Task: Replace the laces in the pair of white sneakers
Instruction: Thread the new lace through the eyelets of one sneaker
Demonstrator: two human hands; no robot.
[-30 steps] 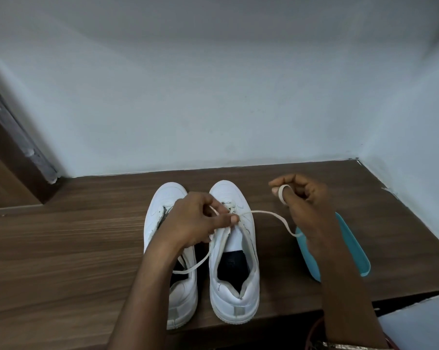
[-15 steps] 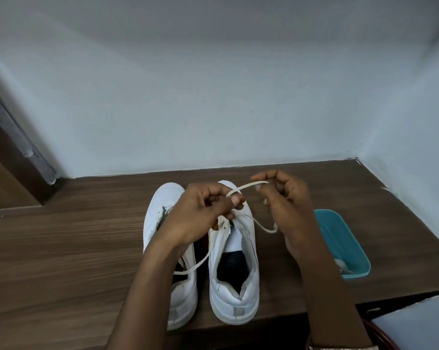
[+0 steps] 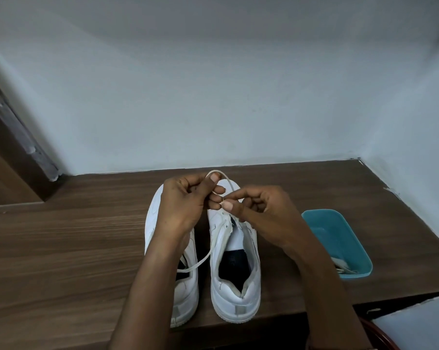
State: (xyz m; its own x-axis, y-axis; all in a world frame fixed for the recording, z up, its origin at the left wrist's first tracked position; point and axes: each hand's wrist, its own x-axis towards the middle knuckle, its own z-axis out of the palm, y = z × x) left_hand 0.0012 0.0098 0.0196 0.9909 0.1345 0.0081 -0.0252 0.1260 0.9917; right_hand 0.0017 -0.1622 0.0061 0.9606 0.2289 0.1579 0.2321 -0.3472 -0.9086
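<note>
Sneakers [image 3: 238,294], a white low-top pair, stand side by side on the brown wooden worktop [image 3: 62,248]. Over the right one's toe I see the left hand [image 3: 185,205] pinching a loop of flat white lace [image 3: 219,173]. The right hand [image 3: 266,215] pinches the same lace just beside it. A teal plastic tray [image 3: 334,233] sits to their right.

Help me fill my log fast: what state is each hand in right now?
Left hand: closed, holding the lace looped over its fingertip.
Right hand: closed, pinching the same lace.
</note>
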